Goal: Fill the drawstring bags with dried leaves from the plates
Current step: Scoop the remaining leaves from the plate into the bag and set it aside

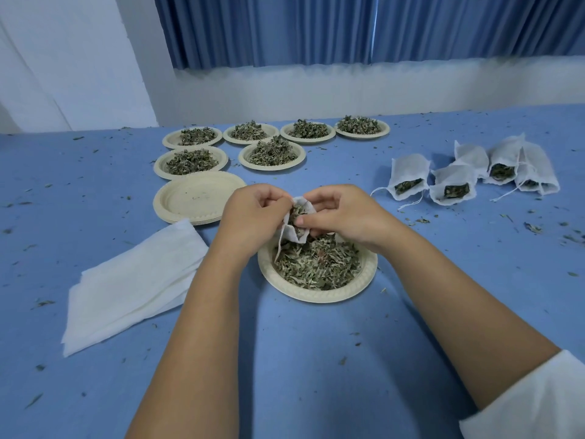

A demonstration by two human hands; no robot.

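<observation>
Hands meet just above the table's middle. The left hand (253, 213) pinches one side of a small white drawstring bag (292, 232), fingers curled around its rim. The right hand (342, 213) grips the other side, its thumb pressed onto leaves showing in the bag's open mouth. The bag hangs over the far edge of the near plate (316, 296), which holds a loose heap of dried leaves (316, 264).

To the left lie flat white fabric sheets (133, 280) in a stack, and beyond them a stack of empty plates (196, 198). Farther back, six plates of leaves (272, 152) stand in two rows. To the right, well apart, filled bags (408, 179) lie in a cluster with mouths open and strings trailing. Leaf crumbs dot the blue table (316, 359). A blue curtain (316, 26) hangs behind.
</observation>
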